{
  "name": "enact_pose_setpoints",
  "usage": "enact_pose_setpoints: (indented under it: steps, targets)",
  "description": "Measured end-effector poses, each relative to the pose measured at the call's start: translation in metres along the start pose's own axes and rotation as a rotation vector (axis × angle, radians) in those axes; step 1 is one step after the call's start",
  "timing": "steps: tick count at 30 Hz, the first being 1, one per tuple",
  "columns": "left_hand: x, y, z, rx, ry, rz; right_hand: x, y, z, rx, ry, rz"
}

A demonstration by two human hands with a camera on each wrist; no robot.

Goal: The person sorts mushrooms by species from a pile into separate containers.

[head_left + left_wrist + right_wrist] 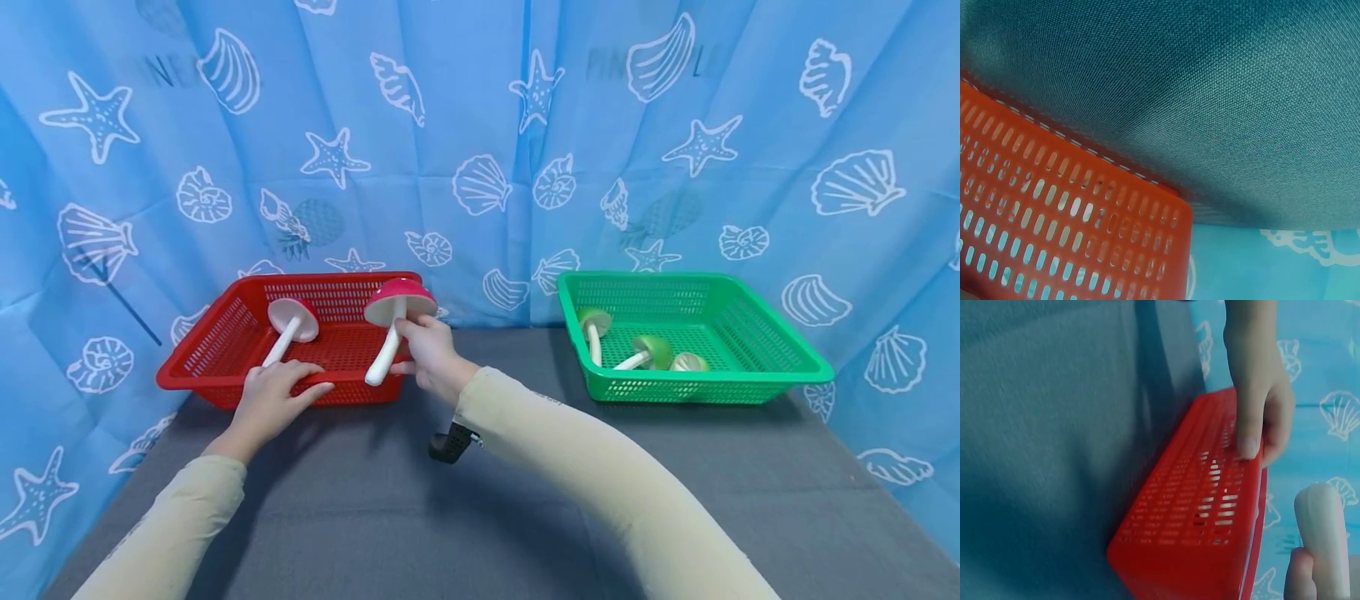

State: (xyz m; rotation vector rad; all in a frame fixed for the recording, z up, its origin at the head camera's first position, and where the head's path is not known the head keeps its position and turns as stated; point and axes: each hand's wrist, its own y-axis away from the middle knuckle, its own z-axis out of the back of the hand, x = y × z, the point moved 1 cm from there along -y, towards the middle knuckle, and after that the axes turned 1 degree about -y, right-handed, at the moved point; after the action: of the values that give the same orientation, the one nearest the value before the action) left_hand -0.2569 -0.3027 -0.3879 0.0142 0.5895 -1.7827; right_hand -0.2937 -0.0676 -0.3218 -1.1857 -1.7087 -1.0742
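Observation:
My right hand (433, 354) pinches the white stem of a red-capped toy mushroom (385, 354), held over the front right part of the red basket (360, 390). Its cap tops the stem, and the stem's lower end slants down to the left. In the right wrist view, a fingertip lies against the white stem (1325, 537). My left hand (273, 404) rests on the red basket's front rim, with the thumb on the outer side in the right wrist view. Another red-capped mushroom (295, 323) leans inside the basket, just beyond the left hand.
To the right stands a green basket (705, 385) holding a few green-capped mushrooms (652, 352). Both baskets sit on a table with a grey cloth (525, 500). A blue curtain (480, 242) with shell prints hangs directly behind them.

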Motion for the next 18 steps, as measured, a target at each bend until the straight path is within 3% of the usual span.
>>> enact_pose_setpoints:
  steps: [8,18]
  targets:
    - [0.001,0.001,0.001,0.017,-0.003,0.017,0.0,-0.018,-0.01,-0.024,0.005,0.017]
    - [-0.001,0.0,-0.001,-0.015,-0.019,0.008,-0.005,-0.03,-0.009,0.0,0.111,-0.014]
